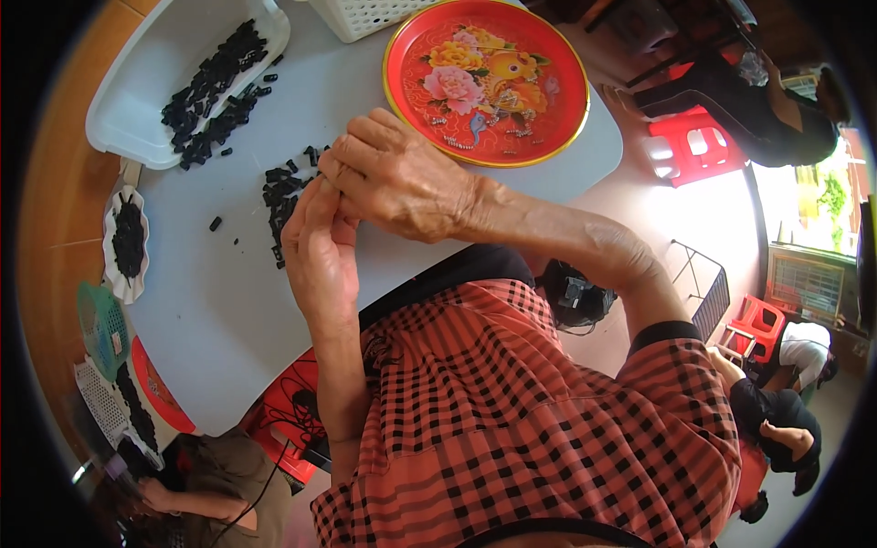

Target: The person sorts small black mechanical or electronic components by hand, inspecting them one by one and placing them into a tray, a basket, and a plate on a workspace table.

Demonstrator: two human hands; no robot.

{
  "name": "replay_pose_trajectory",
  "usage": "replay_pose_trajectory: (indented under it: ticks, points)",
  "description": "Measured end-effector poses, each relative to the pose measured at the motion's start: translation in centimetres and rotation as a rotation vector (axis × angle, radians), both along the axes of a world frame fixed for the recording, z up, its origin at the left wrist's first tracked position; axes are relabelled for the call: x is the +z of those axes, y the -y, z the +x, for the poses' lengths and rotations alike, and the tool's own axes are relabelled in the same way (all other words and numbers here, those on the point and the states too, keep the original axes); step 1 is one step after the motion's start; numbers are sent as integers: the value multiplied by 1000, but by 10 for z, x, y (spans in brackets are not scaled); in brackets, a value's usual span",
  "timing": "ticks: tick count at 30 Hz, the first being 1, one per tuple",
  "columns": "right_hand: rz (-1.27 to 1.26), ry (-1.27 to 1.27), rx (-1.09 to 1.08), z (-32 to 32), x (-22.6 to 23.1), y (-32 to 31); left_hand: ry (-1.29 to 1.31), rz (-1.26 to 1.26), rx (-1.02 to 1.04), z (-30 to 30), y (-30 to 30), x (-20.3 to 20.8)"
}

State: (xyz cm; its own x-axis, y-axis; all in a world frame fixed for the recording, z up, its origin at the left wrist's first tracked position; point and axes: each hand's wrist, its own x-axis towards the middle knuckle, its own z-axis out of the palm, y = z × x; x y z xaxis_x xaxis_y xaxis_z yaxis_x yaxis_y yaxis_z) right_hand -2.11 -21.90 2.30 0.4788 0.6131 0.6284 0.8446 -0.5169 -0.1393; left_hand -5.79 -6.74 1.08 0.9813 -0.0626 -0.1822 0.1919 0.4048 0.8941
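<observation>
My left hand (322, 254) and my right hand (397, 178) meet above the pale table, fingertips pinched together. Whatever sits between the fingers is too small or too covered to make out. Right beneath and beside them lies a loose pile of small black cylindrical pieces (277, 196), partly covered by my left hand. A single black piece (216, 223) lies apart to the left. Beyond my right hand is a round red tray (396, 78) with a gold rim and a flower print; small silvery bits (519, 133) are scattered on it.
A white plastic tub (128, 100) at the far left lies with many black pieces spilling from it onto the table (201, 301). Left of the table stand a scalloped white dish (137, 290) and a green basket (100, 329). A white perforated basket (361, 20) is at the back. Other people sit nearby.
</observation>
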Motion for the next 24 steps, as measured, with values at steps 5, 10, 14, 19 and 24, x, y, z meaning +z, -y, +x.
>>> replay_pose_trajectory:
  ticks: [5,10,14,19,24]
  points:
    - [19,-59,-56,-8,-7,2,-30,16,61,-7,14,6]
    - [63,-216,9,-10,-17,8,-131,-173,-144,-8,-2,-4]
    - [26,-82,-44,-9,-1,5,-114,-168,-22,-1,13,18]
    - [21,8,-175,-11,-2,2,-96,-147,-17,4,15,8]
    - [133,-94,-93,26,17,16,82,-302,-14,16,21,13]
